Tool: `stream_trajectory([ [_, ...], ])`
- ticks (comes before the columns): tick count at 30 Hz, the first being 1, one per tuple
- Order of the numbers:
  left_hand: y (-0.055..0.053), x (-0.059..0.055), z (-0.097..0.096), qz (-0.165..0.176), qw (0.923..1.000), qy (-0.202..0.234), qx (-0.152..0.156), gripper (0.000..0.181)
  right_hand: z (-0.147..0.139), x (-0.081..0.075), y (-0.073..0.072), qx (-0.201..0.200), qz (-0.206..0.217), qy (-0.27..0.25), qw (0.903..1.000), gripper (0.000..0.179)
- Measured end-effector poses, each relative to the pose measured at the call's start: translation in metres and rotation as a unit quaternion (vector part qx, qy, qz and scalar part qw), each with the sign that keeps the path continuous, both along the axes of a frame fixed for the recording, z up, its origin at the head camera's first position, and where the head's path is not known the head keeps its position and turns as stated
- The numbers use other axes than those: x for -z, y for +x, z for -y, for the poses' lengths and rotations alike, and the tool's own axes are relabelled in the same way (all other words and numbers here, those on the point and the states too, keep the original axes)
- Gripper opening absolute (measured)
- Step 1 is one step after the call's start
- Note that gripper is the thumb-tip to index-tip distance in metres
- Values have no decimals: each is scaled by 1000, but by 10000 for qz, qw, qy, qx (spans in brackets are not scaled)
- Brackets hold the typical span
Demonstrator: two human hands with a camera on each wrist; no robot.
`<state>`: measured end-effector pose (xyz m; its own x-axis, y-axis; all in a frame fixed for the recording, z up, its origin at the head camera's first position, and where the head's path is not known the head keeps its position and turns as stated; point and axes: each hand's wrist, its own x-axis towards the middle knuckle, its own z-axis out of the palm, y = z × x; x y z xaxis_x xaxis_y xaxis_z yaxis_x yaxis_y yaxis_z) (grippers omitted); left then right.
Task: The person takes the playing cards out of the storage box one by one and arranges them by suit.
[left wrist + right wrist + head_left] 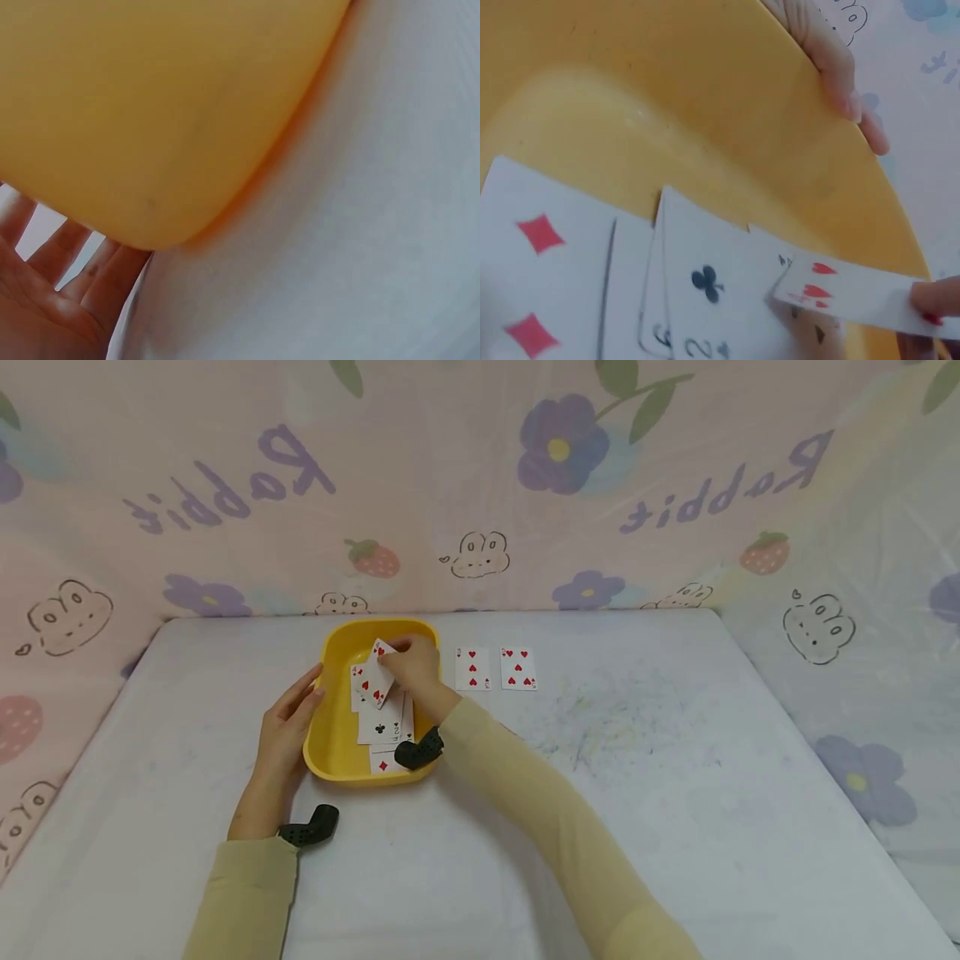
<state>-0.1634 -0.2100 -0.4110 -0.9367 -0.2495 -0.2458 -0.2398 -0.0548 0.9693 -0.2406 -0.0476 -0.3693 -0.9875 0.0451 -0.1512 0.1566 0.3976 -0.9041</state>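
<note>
A yellow plastic basin (317, 739) stands on the left part of the table with several playing cards inside. My right hand (416, 667) pinches a hearts card (377, 681) between thumb and fingers, tilted above the others. Beneath it lie loose cards, including a club card (709, 281) and a diamond card (540, 240). My left hand (285, 727) rests against the basin's left side, fingertips at the rim. In the left wrist view its straight fingers (112, 281) show past the basin's edge, their tips hidden.
Two heart cards lie face up side by side just right of the basin: a nearer one (472, 669) and a farther one (519, 669). The white-covered table (675, 827) meets a patterned curtain (420, 485) at the back and sides. Faint stains mark the cloth at the right.
</note>
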Motion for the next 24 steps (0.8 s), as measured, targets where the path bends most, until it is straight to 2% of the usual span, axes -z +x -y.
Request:
stream_trajectory([
  [7,0,-3,-1,102,9999,80,-27,42,-8,-12,-1,-51,-157,-440,9989,23],
  [14,-1,-2,0,135,9997,126,-136,42,-19,-22,-3,-120,-247,-593,9979,24],
  [19,0,-1,0,-25,9996,280,-95,43,-33,-22,-9,-145,-298,-577,9978,24],
  [24,1,-2,-2,-38,9994,327,-121,44,-53,-18,-13,-169,-455,-550,9973,24],
])
